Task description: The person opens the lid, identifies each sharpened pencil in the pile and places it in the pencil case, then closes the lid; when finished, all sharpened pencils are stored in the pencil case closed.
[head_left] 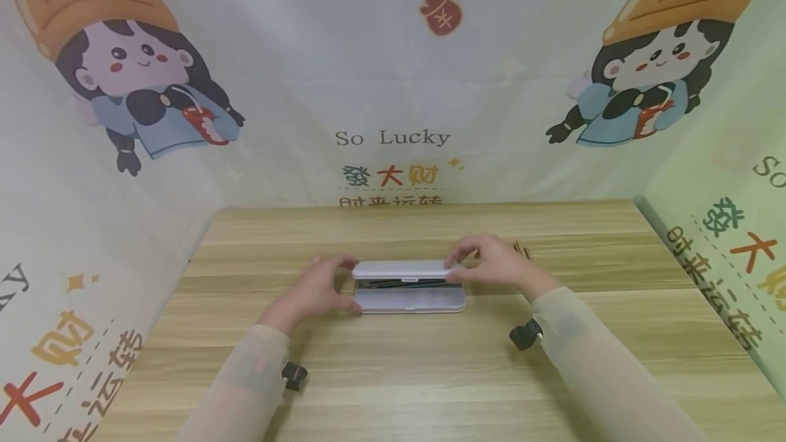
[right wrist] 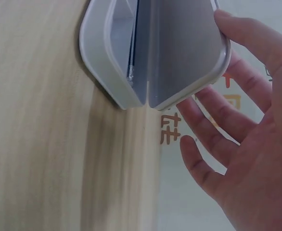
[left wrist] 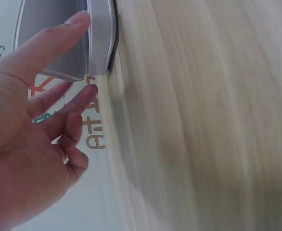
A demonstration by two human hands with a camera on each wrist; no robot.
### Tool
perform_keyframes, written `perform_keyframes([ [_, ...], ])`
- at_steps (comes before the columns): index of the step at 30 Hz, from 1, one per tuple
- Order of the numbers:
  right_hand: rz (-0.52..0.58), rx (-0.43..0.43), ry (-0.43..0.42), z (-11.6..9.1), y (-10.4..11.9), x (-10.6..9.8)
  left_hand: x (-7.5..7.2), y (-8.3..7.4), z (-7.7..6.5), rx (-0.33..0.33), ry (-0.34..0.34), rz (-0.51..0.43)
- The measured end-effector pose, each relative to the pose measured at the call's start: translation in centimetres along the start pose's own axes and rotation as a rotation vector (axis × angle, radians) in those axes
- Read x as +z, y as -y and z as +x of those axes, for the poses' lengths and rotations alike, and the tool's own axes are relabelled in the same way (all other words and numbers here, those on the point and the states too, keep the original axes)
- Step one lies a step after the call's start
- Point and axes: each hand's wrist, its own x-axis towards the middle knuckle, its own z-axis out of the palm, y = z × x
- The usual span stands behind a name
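Observation:
A whitish-grey pencil case lies on the table, its lid (head_left: 393,268) tilted up at the back and its base (head_left: 393,307) flat. Several dark pencils or pens (head_left: 393,284) lie inside the base, partly under the lid's shadow. At the right end, my right hand (head_left: 494,264) pinches the lid, thumb on its inner edge and fingers behind it. My left hand (head_left: 307,294) spans the left end, thumb at the base's front corner and fingers toward the back. The left wrist view shows that thumb (left wrist: 64,36) against the case; the index finger is partly hidden.
Behind my right hand, a few thin brown sticks (head_left: 522,249) lie on the wood-grain table (head_left: 381,374), mostly covered by the hand. A printed cloth (head_left: 393,87) hangs along the table's back and both sides. Dark wrist devices (head_left: 295,376) sit on both sleeves.

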Motion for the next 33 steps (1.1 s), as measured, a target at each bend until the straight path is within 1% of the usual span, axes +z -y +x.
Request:
perform_keyframes([
  [2, 0.003, -0.009, 0.009, -0.1, -0.3, 0.2, 0.0, 0.0, 0.0, 0.008, 0.003, -0.014],
  [7, -0.013, -0.071, 0.020, -0.2, -0.8, 0.5, -0.2, -0.2, 0.0, 0.030, 0.013, -0.024],
  [12, -0.034, -0.051, 0.031, -0.5, -1.4, 1.4, -0.4, -0.4, -0.2, 0.005, 0.048, -0.045],
  [15, -0.048, -0.043, 0.025, -0.7, -1.7, 2.0, -0.4, -0.3, -0.2, -0.002, 0.056, -0.044],
  [22, -0.106, -0.071, 0.003, -0.6, -1.8, 2.7, -0.4, -0.3, 0.1, 0.012, 0.044, -0.024],
  [26, -0.137, -0.061, 0.000, -0.6, -1.8, 2.9, -0.3, -0.3, 0.3, 0.021, 0.040, -0.005],
  [31, -0.151, -0.044, -0.005, -0.9, -1.7, 3.3, 0.0, -0.2, 0.6, 0.005, 0.034, 0.028],
  [33, -0.164, -0.056, -0.013, -0.8, -1.8, 3.4, 0.1, -0.3, 0.6, 0.000, 0.027, 0.040],
])
